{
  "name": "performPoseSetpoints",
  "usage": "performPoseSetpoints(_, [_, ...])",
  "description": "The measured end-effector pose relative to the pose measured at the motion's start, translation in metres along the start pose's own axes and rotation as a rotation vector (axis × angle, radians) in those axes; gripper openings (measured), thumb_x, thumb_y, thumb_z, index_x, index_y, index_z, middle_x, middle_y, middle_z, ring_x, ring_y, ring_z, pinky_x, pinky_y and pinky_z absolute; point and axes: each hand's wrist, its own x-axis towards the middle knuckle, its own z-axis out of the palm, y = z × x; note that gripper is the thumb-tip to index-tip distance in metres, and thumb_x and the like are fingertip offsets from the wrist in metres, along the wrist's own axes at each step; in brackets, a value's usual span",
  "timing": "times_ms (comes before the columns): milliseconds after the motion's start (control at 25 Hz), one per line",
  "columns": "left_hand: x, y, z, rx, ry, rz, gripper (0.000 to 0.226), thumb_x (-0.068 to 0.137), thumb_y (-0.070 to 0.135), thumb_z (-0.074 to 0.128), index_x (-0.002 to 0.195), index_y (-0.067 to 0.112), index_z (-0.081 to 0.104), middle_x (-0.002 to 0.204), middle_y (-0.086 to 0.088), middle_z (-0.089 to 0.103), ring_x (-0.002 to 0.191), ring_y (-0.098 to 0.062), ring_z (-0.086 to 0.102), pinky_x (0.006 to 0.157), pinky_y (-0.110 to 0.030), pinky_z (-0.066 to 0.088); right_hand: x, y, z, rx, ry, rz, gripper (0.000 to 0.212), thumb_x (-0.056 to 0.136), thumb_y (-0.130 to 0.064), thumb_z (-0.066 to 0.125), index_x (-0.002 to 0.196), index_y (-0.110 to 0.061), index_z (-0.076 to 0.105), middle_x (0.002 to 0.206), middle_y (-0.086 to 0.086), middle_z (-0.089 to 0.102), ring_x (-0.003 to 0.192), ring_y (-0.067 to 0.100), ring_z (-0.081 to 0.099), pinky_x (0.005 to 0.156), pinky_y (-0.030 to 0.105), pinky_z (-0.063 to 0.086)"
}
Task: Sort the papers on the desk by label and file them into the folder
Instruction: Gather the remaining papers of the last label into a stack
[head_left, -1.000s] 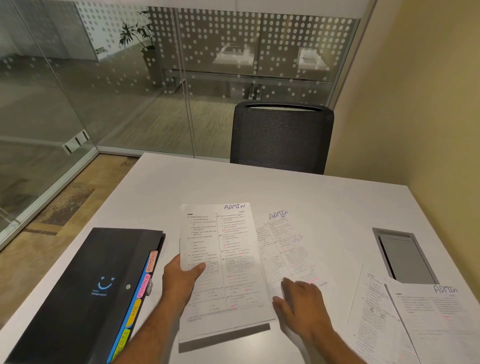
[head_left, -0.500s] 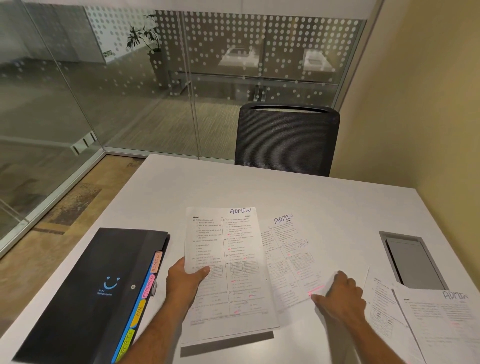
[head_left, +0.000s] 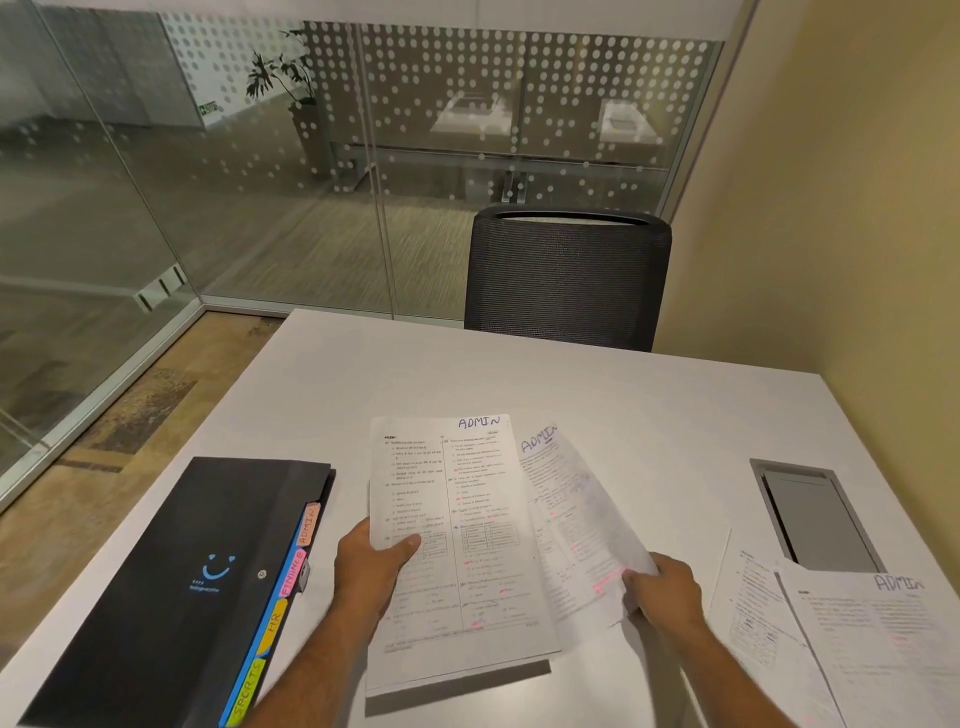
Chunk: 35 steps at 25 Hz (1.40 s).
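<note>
- Papers marked ADMIN are being gathered, by my reading, into one stack before filing: the left hand (head_left: 371, 564) holds an ADMIN sheet (head_left: 447, 519) lifted off the white bench (head_left: 649, 405), thumb on top and the other fingers hidden beneath, so the sheet stays flat and readable.
- The right hand (head_left: 662, 592) pinches the near corner of a second ADMIN sheet (head_left: 571, 519), its fingers (head_left: 636, 579) curled onto the paper's edge; the sheet tilts up, likely to be slid under or onto the first.
- The two sheets overlap between the hands, the second tucked behind the first's right edge.
- More papers, one labelled ADMIN (head_left: 878, 639), lie at the bench's right, just beside the right wrist and untouched.
- The black expanding folder (head_left: 171, 587) lies closed left of the left hand, its tabs reading ADMIN, FINANCE, HR, SPORTS facing the sheets.
</note>
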Motion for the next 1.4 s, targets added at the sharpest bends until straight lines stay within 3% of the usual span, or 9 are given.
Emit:
performPoseSetpoints(200, [-0.005,0.008,0.012,-0.130,0.010,-0.018,0.026,0.087,0.008,0.074,0.110,0.014,0.065,0.101,-0.005,0.073,0.088,-0.025,0.071,0.066,-0.035,0.059,-0.022,-0.011,0.009,0.613,-0.190,0.081,0.018,0.091,0.008,0.060,0.107,0.003,0.068,0.091,0.018,0.075,0.077,0.033,0.072,0.069,0.040,0.061])
performPoseSetpoints(280, [-0.005,0.010,0.017,-0.208,0.001,-0.038,0.025,0.090,0.012,0.072,0.115,0.014,0.066,0.104,-0.006,0.074,0.092,-0.029,0.072,0.079,-0.044,0.060,-0.034,-0.016,0.012,0.809,-0.285,0.122,0.019,0.093,0.009,0.056,0.110,0.005,0.065,0.089,0.018,0.075,0.068,0.028,0.073,0.058,0.036,0.061])
performPoseSetpoints(360, [-0.005,0.013,0.023,-0.271,-0.024,-0.052,0.025,0.091,0.015,0.070,0.117,0.016,0.068,0.107,-0.006,0.075,0.095,-0.029,0.072,0.086,-0.047,0.058,-0.046,-0.023,0.013,0.921,-0.370,0.135,0.021,0.092,0.009,0.057,0.111,0.008,0.064,0.087,0.020,0.074,0.062,0.026,0.068,0.047,0.028,0.055])
performPoseSetpoints(600, [-0.015,0.025,0.041,-0.365,-0.074,-0.022,0.031,0.091,0.011,0.070,0.119,0.017,0.059,0.110,-0.005,0.074,0.095,-0.028,0.073,0.084,-0.049,0.058,-0.061,-0.028,0.009,1.016,-0.575,0.122,0.033,0.079,0.022,0.058,0.110,0.013,0.067,0.106,0.032,0.069,0.083,0.040,0.071,0.067,0.042,0.062])
performPoseSetpoints(840, [-0.030,0.029,0.055,-0.329,-0.033,0.101,0.027,0.093,0.005,0.066,0.113,0.023,0.063,0.109,0.002,0.074,0.098,-0.021,0.071,0.083,-0.043,0.059,-0.066,-0.026,-0.013,0.682,-0.458,0.011,0.014,0.095,-0.002,0.059,0.101,0.004,0.070,0.085,0.018,0.074,0.065,0.024,0.069,0.055,0.030,0.057])
performPoseSetpoints(960, [-0.033,0.027,0.058,-0.278,-0.007,0.162,0.023,0.095,0.009,0.064,0.112,0.023,0.064,0.108,0.001,0.074,0.099,-0.023,0.071,0.085,-0.045,0.059,-0.050,0.016,-0.029,0.233,0.059,-0.178,0.027,0.098,-0.035,0.058,0.098,-0.012,0.073,0.098,0.009,0.075,0.093,0.023,0.070,0.074,0.030,0.053])
performPoseSetpoints(1080, [-0.037,0.024,0.062,-0.235,-0.008,0.176,0.023,0.096,0.010,0.063,0.112,0.025,0.064,0.108,0.001,0.073,0.097,-0.021,0.071,0.084,-0.042,0.059,-0.030,0.078,-0.055,-0.412,0.268,-0.205,0.068,0.095,-0.062,0.037,0.136,-0.011,0.055,0.148,0.016,0.048,0.140,0.034,0.039,0.113,0.046,0.034])
performPoseSetpoints(1240, [-0.041,0.018,0.067,-0.204,-0.021,0.150,0.023,0.095,0.012,0.064,0.116,0.023,0.065,0.107,0.000,0.074,0.095,-0.025,0.072,0.081,-0.046,0.060,-0.021,0.124,-0.077,-0.768,0.069,0.163,0.096,0.077,-0.090,0.017,0.156,-0.038,0.003,0.166,0.010,-0.013,0.149,0.043,-0.012,0.115,0.067,0.002])
performPoseSetpoints(1400, [-0.044,0.015,0.071,-0.167,-0.031,0.139,0.024,0.095,0.015,0.065,0.118,0.024,0.064,0.106,0.001,0.074,0.093,-0.025,0.073,0.078,-0.045,0.061,-0.027,0.116,-0.068,-0.792,-0.076,0.141,0.102,0.071,-0.095,0.022,0.153,-0.045,-0.013,0.164,0.003,-0.023,0.149,0.042,-0.017,0.113,0.070,0.004])
